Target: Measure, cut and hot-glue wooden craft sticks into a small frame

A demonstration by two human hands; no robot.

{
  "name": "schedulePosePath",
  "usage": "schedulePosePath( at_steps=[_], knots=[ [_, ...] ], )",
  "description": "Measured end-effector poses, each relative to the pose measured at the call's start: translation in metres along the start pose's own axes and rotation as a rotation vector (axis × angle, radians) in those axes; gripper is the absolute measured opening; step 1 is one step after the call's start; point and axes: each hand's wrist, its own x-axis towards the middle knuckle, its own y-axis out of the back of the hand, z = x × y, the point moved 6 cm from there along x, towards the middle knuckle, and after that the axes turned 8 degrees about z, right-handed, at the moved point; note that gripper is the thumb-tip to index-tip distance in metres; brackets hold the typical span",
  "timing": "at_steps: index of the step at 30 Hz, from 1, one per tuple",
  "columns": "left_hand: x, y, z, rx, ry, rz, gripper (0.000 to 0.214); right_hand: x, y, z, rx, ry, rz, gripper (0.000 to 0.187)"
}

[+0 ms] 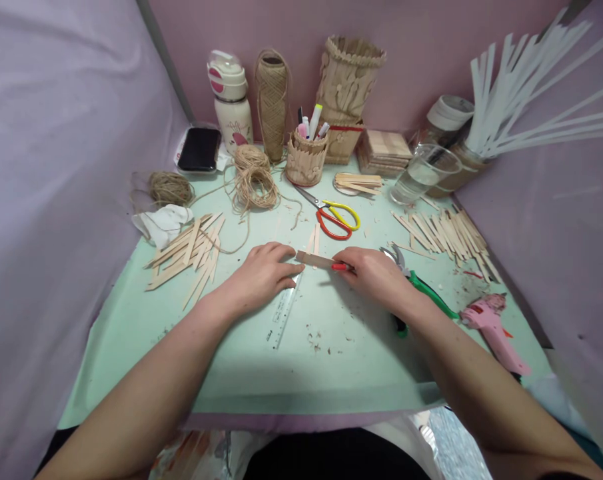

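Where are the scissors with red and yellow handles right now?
In the head view, the scissors lie slightly right of centre, between the stick-covered pen holder and the right hand.

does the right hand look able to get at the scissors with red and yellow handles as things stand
Probably yes: the scissors lie just beyond the right hand, handles nearest it, with nothing seen covering them. But it holds a flat brown strip, which would likely need releasing first.

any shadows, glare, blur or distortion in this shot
Head view: light looks soft and even; a diffuse shadow falls on the table below the right hand; forearms look stretched toward the lower corners, suggesting a wide lens; fine print on the ruler is unreadable.
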Motion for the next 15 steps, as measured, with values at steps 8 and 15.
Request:
schedulePosePath(
  at_steps=[8, 15],
  knots=[
    [-0.0001, 0.0007, 0.0003, -0.011, -0.008, 0.016, 0.028, 0.0002, 0.0002, -0.0017, 0.008, 0.004, -0.009, 0.021],
    [0.0001, -0.0003, -0.0006, -0.004, -0.012, 0.022, 0.027, -0.0006, 0.0005, -0.0025, -0.019, 0.011, -0.025, 0.02]
  ],
)
